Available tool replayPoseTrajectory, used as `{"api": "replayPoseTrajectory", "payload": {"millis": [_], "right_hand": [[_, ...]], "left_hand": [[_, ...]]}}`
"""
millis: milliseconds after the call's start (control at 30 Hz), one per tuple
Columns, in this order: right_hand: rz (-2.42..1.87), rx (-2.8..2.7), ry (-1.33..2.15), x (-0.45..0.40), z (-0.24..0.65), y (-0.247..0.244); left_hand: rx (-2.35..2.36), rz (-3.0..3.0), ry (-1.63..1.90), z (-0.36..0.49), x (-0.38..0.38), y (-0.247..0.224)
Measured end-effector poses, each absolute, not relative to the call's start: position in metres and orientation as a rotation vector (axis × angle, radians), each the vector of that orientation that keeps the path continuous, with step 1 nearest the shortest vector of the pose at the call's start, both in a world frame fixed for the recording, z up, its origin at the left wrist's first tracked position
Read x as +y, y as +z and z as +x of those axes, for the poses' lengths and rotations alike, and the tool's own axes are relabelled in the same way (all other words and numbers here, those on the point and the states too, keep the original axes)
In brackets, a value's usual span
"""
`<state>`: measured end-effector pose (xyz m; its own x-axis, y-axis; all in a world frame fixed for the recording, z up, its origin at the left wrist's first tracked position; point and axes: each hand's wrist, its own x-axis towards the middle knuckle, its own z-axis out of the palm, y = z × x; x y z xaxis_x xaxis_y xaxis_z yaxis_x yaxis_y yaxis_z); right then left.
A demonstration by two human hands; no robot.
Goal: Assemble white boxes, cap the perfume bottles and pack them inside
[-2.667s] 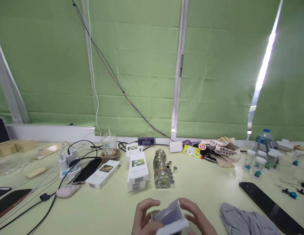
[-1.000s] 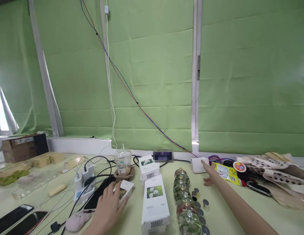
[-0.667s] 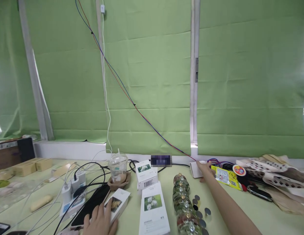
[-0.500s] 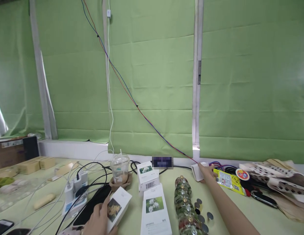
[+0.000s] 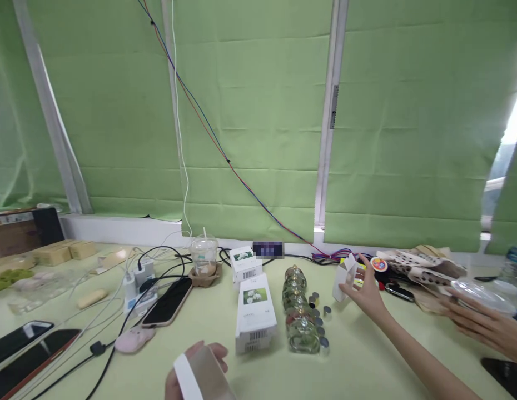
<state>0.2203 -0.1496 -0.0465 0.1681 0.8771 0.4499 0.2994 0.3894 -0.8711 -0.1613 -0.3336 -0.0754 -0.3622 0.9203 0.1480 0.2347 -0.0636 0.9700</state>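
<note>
My left hand point(image 5: 173, 383) is closed around a white carton point(image 5: 208, 372) at the bottom edge, tilted, with a plain brownish-grey side or inner face toward me. My right hand point(image 5: 367, 289) grips a small white box point(image 5: 345, 278) between thumb and fingers; loose flaps stand up at its top. Between the hands, a white carton with a white-flower picture point(image 5: 255, 311) lies in front of a similar carton point(image 5: 244, 266). A row of glass jars point(image 5: 302, 333) stands to their right. Several small round metal discs point(image 5: 321, 330) lie beside the jars.
A phone point(image 5: 169, 303), a pink item point(image 5: 133, 340), a power strip with cables point(image 5: 139, 300) and a plastic cup point(image 5: 204, 258) are on the left. Another person's hand point(image 5: 487, 322) reaches in at the right, near a clear plastic lid point(image 5: 483, 294). A dark digital display point(image 5: 268, 249) stands behind.
My left hand has drawn its carton down and nearer, turning its picture out of sight. My right hand has brought the small box nearer, flaps now showing. Another person's hand has come into view.
</note>
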Motion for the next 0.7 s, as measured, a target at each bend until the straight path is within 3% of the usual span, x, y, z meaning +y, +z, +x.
{"api": "replayPoseTrajectory", "payload": {"millis": [267,700], "right_hand": [[-1.086,-1.333,0.812,-0.302,0.229,-0.032],[-0.634,-1.713,0.712,-0.394,0.159,-0.008]], "left_hand": [[1.304,1.512,1.194,-0.060,-0.362,-0.093],[0.986,1.985,1.134,-0.064,-0.397,-0.068]]}}
